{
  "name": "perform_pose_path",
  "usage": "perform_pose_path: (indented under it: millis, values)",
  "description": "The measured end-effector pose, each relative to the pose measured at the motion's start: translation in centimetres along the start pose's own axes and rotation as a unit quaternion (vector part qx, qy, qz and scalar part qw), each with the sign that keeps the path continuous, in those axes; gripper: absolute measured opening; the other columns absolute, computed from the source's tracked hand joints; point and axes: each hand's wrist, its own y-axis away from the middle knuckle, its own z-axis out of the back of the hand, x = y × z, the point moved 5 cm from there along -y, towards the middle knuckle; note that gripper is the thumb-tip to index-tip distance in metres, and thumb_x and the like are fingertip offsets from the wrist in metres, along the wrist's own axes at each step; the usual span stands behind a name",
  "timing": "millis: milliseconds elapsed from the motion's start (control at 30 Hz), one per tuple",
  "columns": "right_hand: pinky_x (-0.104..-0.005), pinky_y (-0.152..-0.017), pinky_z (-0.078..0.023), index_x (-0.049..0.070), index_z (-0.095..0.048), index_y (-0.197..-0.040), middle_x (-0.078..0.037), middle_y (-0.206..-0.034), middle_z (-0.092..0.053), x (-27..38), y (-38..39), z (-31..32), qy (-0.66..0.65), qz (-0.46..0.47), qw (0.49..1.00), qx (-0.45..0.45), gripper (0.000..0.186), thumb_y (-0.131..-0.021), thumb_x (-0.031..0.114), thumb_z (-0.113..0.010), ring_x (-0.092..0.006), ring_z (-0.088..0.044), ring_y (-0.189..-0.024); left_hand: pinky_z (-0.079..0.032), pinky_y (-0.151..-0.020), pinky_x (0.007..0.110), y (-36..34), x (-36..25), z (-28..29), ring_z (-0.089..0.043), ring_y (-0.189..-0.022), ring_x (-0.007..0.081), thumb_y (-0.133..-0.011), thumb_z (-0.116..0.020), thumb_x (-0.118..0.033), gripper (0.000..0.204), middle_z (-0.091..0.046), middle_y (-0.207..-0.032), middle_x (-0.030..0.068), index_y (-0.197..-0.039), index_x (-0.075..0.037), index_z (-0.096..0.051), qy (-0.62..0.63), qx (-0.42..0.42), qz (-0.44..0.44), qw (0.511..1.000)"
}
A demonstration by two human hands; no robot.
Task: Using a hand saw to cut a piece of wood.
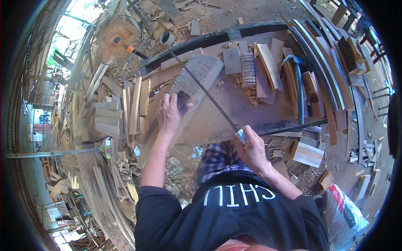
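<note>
My right hand (254, 149) is closed round the pale blue-white handle of a long, narrow dark blade (206, 91). The blade slants away to the far left, crossing above a thick wooden board (199, 69) with a ridged, cut-marked top. Whether its edge has teeth cannot be made out. On the near part of that board rests my left hand (170, 115), fingers forward and thumb spread to the right. Beside its fingertips is a dark patch, either shadow or darker wood. The board lies diagonally on a brown worktable (234, 104).
Wood offcuts (268, 67) and a ridged block (247, 67) lie at the table's far right, beside a blue-handled clamp-like tool (299, 90). A round fan (117, 39) stands far left, near a grey cup (166, 38). Long strips (320, 67) lean right; scrap wood covers the floor.
</note>
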Motion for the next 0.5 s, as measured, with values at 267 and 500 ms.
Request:
perform_pose_path:
  millis: [267, 500]
  values:
    - [-0.045, -0.062, -0.048, 0.002, -0.047, -0.092, -0.023, -0.079, -0.058, 0.4, -0.9, -1.8, -0.087, -0.014, 0.996, 0.028, 0.026, -0.089, 0.011, -0.071, -0.0446, -0.06, -0.074, -0.045, -0.084, 0.056, -0.6, 0.7, -1.0, -0.056, -0.099, 0.0445, -0.092, -0.064, -0.034, 0.045, -0.057, -0.107, 0.0229, -0.113, 0.001, -0.047, 0.054, 0.085, -0.028, 0.995]
    - [-0.0495, -0.063, -0.05, 0.003, -0.044, -0.095, -0.022, -0.083, -0.061, 0.8, -3.4, -2.0, -0.03, 0.002, 0.995, 0.091, 0.025, -0.092, 0.013, -0.066, -0.0443, -0.063, -0.074, -0.045, -0.084, 0.054, -0.9, 1.2, -1.2, -0.056, -0.098, 0.0449, -0.092, -0.064, -0.033, 0.043, -0.056, -0.103, 0.0264, -0.108, 0.002, -0.044, 0.04, 0.116, -0.019, 0.992]
